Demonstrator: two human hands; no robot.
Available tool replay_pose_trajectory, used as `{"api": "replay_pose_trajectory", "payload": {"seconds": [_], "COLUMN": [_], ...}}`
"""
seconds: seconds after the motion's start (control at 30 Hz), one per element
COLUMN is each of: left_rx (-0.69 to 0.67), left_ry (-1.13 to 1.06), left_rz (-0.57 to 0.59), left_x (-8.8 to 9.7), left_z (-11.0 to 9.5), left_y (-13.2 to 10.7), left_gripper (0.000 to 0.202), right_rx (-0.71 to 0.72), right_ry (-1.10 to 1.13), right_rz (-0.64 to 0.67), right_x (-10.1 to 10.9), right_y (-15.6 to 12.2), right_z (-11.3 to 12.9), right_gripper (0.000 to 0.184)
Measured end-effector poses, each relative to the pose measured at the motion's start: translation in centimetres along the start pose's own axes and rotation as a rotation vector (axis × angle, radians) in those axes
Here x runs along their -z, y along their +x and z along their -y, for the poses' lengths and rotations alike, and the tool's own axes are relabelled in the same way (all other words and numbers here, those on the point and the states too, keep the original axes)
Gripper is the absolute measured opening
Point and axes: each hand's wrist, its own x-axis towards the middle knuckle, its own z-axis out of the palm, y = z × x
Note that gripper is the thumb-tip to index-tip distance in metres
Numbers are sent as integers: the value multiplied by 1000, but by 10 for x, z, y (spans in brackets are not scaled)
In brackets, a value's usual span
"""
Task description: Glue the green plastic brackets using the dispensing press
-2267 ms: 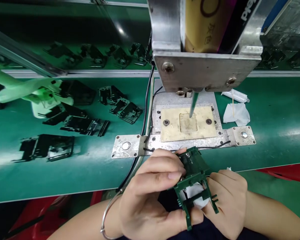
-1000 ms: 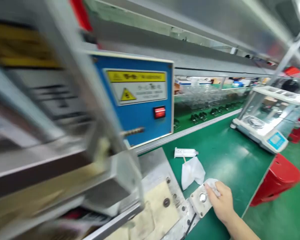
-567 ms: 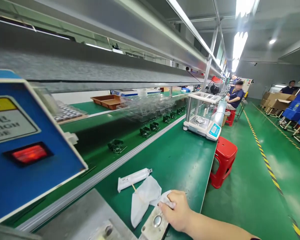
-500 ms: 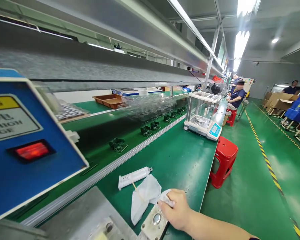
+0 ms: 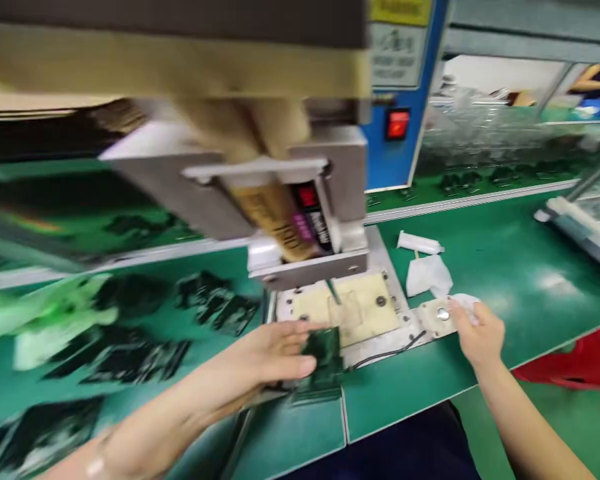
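My left hand grips a dark, shiny plastic part between thumb and fingers, near the front edge of the machine's base plate. Blur hides the part's details. My right hand is closed on a white wipe. It rests by a metal block with a round silver button. Above the cream fixture, a labelled cartridge sits in the metal holder, its thin nozzle pointing down.
Right of the fixture lie a white syringe-like tube and another wipe with a thin stick. Several dark parts spread across the left bench. A scale stands at right, beyond the blue machine box; a red stool is below.
My view has swung left and down, from along the bench to the machine. My left hand has come into view with the dark part. My right hand still holds the wipe by the button.
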Motion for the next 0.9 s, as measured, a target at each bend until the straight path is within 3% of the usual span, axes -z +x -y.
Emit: {"api": "replay_pose_trajectory", "payload": {"seconds": [0.07, 0.2, 0.33, 0.47, 0.6, 0.8, 0.9], "left_rx": [37, -45, -209, -352, -399, -317, -448], "left_ry": [-101, -187, -46, 259, 431, 503, 568], "left_rz": [63, 129, -9, -99, -115, -85, -221], "left_x": [-4, -17, -20, -16, -13, -9, 5], "left_z": [-3, -19, -14, -3, -6, -16, -12], "left_y": [5, 36, 52, 50, 45, 51, 39], "left_gripper": [68, 59, 70, 64, 56, 73, 84], "right_rx": [14, 39, 40, 38, 16, -1, -98], "right_ry": [-71, -83, -80, -52, -45, -27, -11], "right_rz": [-31, -39, -48, -45, -42, -32, 0], "right_x": [2, 5, 4, 5, 6, 5, 5], "right_y": [0, -2, -1, -1, -1, -2, -1], "right_z": [-2, 1, 3, 6, 8, 6, 9], "right_gripper": [57, 58, 57, 54, 55, 54, 50]}}
